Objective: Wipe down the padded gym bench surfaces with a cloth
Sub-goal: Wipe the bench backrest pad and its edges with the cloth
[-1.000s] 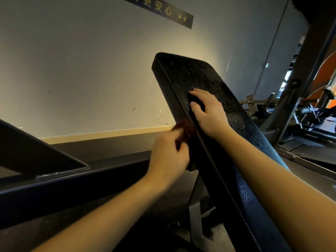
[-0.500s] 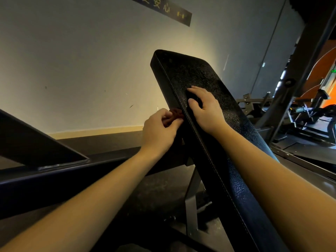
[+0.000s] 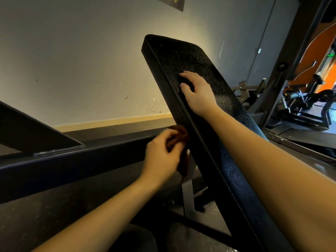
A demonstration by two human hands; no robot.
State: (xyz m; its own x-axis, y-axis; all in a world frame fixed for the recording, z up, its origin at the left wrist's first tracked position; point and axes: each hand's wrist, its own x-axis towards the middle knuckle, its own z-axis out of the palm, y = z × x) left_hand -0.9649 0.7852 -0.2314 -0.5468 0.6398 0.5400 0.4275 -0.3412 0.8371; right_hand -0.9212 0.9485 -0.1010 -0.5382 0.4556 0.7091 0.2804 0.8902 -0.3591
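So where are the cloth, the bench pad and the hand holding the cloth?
cloth (image 3: 180,131): head view, its bunched top end.
bench pad (image 3: 181,57): head view, bare upper face.
left hand (image 3: 161,155): head view, back of the hand.

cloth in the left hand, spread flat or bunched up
Bunched up: the left hand grips the cloth in a wad at the bench pad's side edge.

Gym interior, inclined black textured padded bench, dark steel rack upright, black exercise machine beyond, dark speckled rubber floor
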